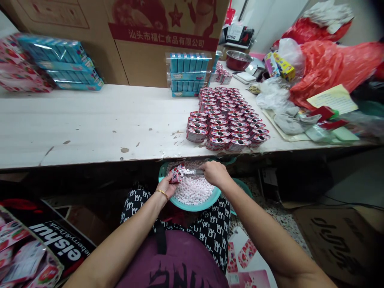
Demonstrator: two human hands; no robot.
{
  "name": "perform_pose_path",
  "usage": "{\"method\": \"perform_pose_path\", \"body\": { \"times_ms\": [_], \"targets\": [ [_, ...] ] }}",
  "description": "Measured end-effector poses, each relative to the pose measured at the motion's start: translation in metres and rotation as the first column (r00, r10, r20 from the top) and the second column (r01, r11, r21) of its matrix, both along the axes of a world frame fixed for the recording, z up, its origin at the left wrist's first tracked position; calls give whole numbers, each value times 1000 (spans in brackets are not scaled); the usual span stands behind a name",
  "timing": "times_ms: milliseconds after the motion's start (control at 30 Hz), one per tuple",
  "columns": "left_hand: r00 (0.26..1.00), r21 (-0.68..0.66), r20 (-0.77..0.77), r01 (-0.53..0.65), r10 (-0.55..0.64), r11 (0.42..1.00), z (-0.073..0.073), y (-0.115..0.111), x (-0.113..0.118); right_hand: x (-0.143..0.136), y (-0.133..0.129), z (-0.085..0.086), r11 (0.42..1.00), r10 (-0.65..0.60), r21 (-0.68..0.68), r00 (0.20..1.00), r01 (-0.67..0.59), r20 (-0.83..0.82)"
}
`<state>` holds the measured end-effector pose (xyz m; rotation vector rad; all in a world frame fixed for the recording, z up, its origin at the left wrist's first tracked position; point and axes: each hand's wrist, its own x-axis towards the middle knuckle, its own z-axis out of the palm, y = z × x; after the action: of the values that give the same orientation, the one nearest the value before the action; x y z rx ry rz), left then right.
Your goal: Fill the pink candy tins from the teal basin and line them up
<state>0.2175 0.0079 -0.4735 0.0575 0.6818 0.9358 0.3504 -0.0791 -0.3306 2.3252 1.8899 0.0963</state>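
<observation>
My left hand (167,185) grips a small red-and-pink printed packet (175,174), tilted with its mouth toward the right. In my right hand (214,173) is the handle of a clear scoop (198,172), its bowl heaped with small white candies (187,171) at the packet's mouth. Both hands are over a turquoise basin (192,208) on my lap, which holds many pale pinkish-white candies (196,190). My fingers partly hide the packet and the scoop's handle.
Rows of red printed tins (219,134) stand on the white table (90,128). Behind are blue wrapped packs (189,74) and a large cardboard box (144,60). Red plastic bags (327,68) pile up at right. A box of printed packets (27,256) sits at lower left.
</observation>
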Motion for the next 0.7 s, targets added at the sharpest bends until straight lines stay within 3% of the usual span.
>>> {"method": "perform_pose_path", "body": {
  "times_ms": [200, 367, 533, 700],
  "targets": [
    [1000, 23, -5, 4, -4, 1000, -2, 1, 1, -8, -5, 4, 1000, -7, -15, 999, 7, 52],
    [1000, 26, 0, 4, -4, 1000, 1, -3, -4, 11, -16, -3, 998, -59, 4, 998, 59, 14],
    [1000, -30, 4, -20, 20, 999, 2, -8, -10, 37, -21, -43, 988, -155, -12, 987, 155, -42],
    [1000, -79, 18, 12, -11, 997, 1, -19, -9, 45, -17, -85, 978, -204, -68, 967, 195, -153]
  ]
}}
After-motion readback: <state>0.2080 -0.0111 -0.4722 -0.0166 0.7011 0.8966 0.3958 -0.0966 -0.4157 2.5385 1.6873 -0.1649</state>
